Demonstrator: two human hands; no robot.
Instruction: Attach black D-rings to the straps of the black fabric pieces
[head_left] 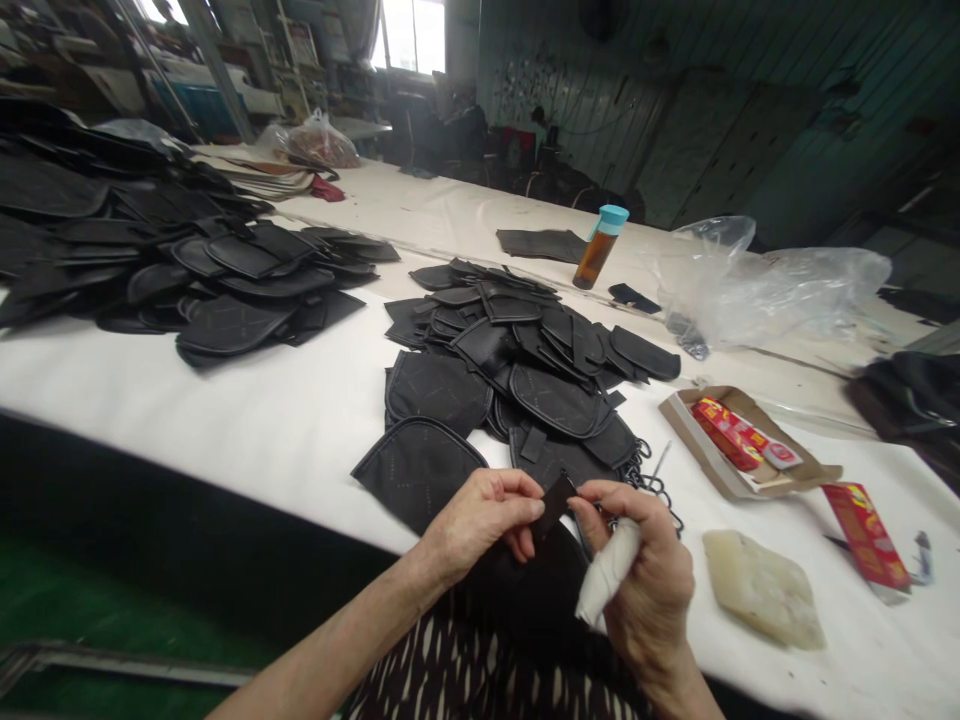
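Note:
My left hand [491, 515] pinches a short black strap [553, 503] between thumb and fingers. A black panel [536, 580] hangs below it, over my lap. My right hand [645, 560] is closed, its thumb and forefinger at the strap's other end. Across that palm lies a white-wrapped handle [609, 572]; whatever tip it has is hidden. Just beyond my hands is a heap of black padded panels [517, 340] with piped edges, one rounded panel [424, 470] nearest my left hand. Several black rings [660, 490] lie beside my right hand.
Another big pile of black panels [240, 320] covers the table's left. To the right are an open cardboard box [735, 478] with red packets, a red packet [866, 540] and a yellowish block [763, 590]. Farther back stand a bottle [598, 255] and clear plastic bags [795, 290].

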